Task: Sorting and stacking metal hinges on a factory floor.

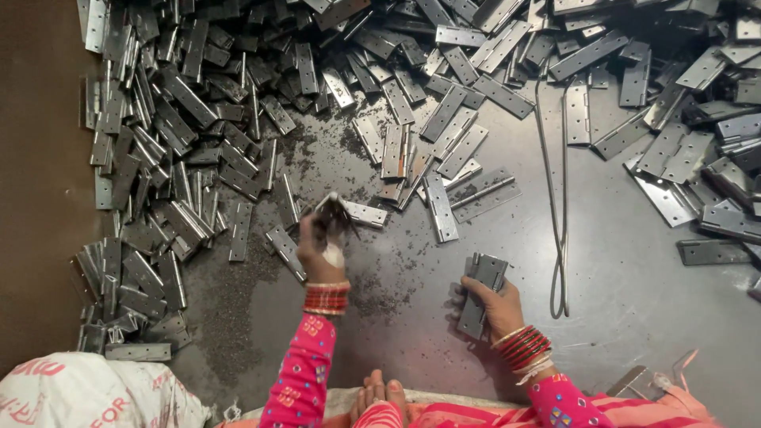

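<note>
One white sack (87,394) with pink lettering fills the lower left of the frame. Right hand (493,305), lower centre, grips a stack of grey hinges (480,292), long axis nearly upright. Left hand (321,244) pinches a hinge (333,211) at centre, pointing toward the upper frame.

- The floor (626,277) is a dark grey, smooth surface, scuffed and faintly shiny under even overhead light.
- Fine black grit (372,289) lies scattered in patches across the middle of it.
- A brown strip (36,198) runs along the left edge, duller than the rest.
- A white sack (87,392) sits in the lower left corner.
- A thin bent wire loop (559,198) lies on the floor to the right of centre.
</note>
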